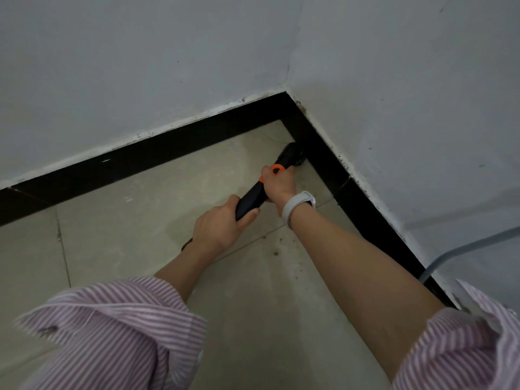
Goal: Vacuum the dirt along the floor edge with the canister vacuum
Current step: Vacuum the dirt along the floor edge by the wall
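Both hands are gripping the vacuum wand point(251, 199): the right hand point(278, 182) near its nozzle point(290, 154), the left hand point(218, 228) behind. The nozzle is sitting at the floor's corner against the black baseboard point(332, 164); specks point(274, 250) along the right edge could be missed.

The black vacuum wand point(251, 199) with orange trim slants down, its nozzle point(289, 154) touching the black skirting at the floor edge point(323, 175).

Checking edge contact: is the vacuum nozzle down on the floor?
Seemingly down: the nozzle meets the floor beside the black skirting.
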`<action>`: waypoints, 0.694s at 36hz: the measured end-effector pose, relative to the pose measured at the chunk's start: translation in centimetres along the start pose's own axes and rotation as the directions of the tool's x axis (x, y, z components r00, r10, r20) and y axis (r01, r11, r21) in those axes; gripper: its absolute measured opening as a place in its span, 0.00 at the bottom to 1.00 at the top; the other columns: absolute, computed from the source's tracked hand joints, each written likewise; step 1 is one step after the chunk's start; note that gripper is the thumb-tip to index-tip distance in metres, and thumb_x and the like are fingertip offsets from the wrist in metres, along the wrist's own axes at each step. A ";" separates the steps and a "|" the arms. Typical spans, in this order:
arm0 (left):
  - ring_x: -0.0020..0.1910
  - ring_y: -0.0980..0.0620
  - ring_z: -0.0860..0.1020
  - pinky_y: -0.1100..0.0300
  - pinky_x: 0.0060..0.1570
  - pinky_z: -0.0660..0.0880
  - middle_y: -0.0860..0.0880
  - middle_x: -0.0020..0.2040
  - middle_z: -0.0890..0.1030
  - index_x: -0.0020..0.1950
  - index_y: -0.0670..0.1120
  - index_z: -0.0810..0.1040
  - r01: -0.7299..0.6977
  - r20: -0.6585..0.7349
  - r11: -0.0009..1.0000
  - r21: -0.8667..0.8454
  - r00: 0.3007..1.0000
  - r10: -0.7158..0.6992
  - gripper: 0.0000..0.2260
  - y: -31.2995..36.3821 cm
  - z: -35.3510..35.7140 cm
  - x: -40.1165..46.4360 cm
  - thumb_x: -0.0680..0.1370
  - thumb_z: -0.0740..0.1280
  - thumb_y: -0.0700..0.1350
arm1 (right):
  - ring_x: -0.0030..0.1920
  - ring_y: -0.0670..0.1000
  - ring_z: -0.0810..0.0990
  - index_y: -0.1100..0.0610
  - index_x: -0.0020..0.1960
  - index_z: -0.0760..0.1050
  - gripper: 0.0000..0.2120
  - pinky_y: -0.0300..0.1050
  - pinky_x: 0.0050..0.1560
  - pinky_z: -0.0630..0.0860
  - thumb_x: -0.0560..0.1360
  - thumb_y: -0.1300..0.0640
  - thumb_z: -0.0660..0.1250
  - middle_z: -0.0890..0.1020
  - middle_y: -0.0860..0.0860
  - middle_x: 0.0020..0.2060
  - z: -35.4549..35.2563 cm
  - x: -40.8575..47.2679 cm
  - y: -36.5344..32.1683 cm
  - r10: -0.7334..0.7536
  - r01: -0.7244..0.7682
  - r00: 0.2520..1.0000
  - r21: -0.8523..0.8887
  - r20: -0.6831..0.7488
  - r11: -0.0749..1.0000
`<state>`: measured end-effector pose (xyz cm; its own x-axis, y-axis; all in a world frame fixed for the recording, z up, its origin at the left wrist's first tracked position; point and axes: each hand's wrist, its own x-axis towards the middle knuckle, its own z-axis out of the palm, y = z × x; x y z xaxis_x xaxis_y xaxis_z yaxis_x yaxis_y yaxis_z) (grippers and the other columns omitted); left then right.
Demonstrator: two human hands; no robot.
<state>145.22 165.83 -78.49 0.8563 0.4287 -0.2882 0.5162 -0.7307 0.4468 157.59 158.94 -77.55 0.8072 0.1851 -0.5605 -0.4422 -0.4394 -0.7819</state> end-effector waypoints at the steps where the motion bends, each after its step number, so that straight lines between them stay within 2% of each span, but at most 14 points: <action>1: 0.36 0.46 0.77 0.56 0.33 0.66 0.49 0.37 0.76 0.49 0.49 0.66 -0.006 0.004 1.000 -0.004 1.000 0.006 0.17 0.3 0.2 0.1 0.78 0.58 0.63 | 0.54 0.61 0.79 0.59 0.77 0.46 0.34 0.60 0.56 0.77 0.78 0.52 0.60 0.76 0.58 0.53 -0.3 0.1 0.1 0.006 -0.005 1.000 0.008 -0.011 1.000; 6: 0.34 0.46 0.76 0.56 0.30 0.65 0.48 0.35 0.76 0.47 0.48 0.68 -0.008 0.037 0.999 -0.052 0.999 0.010 0.18 0.1 0.6 -0.5 0.78 0.57 0.63 | 0.56 0.62 0.78 0.57 0.78 0.46 0.35 0.59 0.57 0.77 0.78 0.52 0.62 0.76 0.60 0.60 -0.7 -0.5 1.1 0.021 -0.019 0.999 0.031 -0.033 0.999; 10: 0.31 0.50 0.73 0.58 0.28 0.63 0.51 0.32 0.73 0.47 0.48 0.70 -0.020 0.065 0.997 -0.077 0.998 0.026 0.17 -0.4 0.5 -1.1 0.78 0.59 0.62 | 0.55 0.61 0.78 0.58 0.78 0.43 0.36 0.59 0.57 0.77 0.78 0.52 0.61 0.77 0.60 0.59 -0.8 -1.4 2.0 0.024 -0.021 0.998 0.058 -0.053 0.998; 13: 0.32 0.49 0.74 0.58 0.29 0.64 0.51 0.32 0.74 0.48 0.48 0.70 -0.039 0.081 0.997 -0.068 0.996 0.045 0.16 -0.5 0.6 -1.8 0.78 0.59 0.62 | 0.55 0.60 0.78 0.58 0.78 0.41 0.37 0.58 0.58 0.76 0.79 0.52 0.61 0.76 0.57 0.57 -1.1 -2.3 2.7 0.021 -0.016 0.998 0.074 -0.062 0.997; 17: 0.34 0.46 0.77 0.57 0.31 0.66 0.49 0.35 0.76 0.50 0.48 0.71 -0.069 0.112 0.995 -0.066 0.991 0.076 0.17 -0.7 1.1 -2.8 0.78 0.59 0.62 | 0.58 0.60 0.77 0.56 0.78 0.43 0.36 0.57 0.60 0.75 0.79 0.52 0.61 0.74 0.59 0.64 -1.4 -3.4 3.8 0.025 -0.015 0.995 0.108 -0.095 0.994; 25: 0.34 0.48 0.76 0.59 0.29 0.65 0.50 0.36 0.76 0.52 0.50 0.71 -0.160 0.176 0.987 -0.016 0.971 0.160 0.17 -0.6 2.2 -5.5 0.78 0.58 0.62 | 0.58 0.59 0.76 0.54 0.78 0.41 0.36 0.58 0.61 0.75 0.80 0.55 0.60 0.72 0.58 0.65 -2.6 -6.8 6.2 0.110 -0.079 0.979 0.180 -0.172 0.981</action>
<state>140.15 162.80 -79.03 0.9109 0.2060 -0.3574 0.3732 -0.7809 0.5009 150.38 152.64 -77.83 0.8087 -0.0179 -0.5879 -0.5674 -0.2870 -0.7718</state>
